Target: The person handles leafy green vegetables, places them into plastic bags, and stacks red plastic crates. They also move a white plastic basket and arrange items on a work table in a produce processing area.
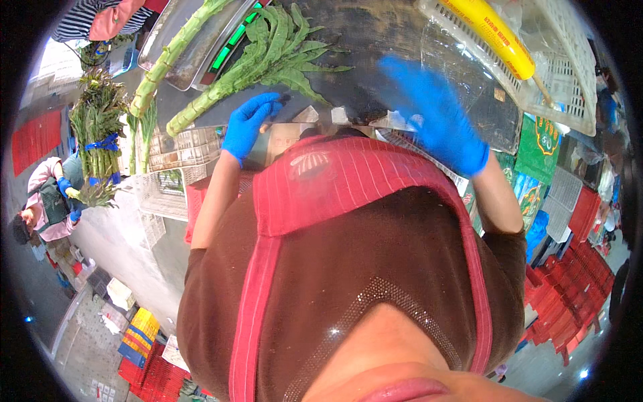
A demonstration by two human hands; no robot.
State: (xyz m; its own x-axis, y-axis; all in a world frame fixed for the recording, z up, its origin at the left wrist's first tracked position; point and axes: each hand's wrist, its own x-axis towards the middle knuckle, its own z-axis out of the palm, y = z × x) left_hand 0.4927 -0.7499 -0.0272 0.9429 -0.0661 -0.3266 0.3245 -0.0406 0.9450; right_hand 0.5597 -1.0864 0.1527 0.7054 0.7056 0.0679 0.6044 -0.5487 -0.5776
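My left hand (251, 123), in a blue glove, is at the near edge of the dark tabletop (371, 30). Its fingers are bent and apart, and nothing shows between them. Just beyond it lies a leafy celtuce stem (221, 98), cut end towards the left and leaves fanned to the right. My right hand (439, 113), also gloved in blue, hovers over the right part of the table, blurred by motion. Its fingers reach out with nothing visible in them. A second celtuce stem (168, 63) lies across a metal tray (191, 75) at the left.
A green-lit display (236, 37) sits beside the tray. At the right, a yellow roll (495, 37) bearing writing lies over a white plastic crate (567, 70). Bundled stems (98, 135) stand at left near a gloved person (52, 193). Red crates (572, 291) are stacked at lower right.
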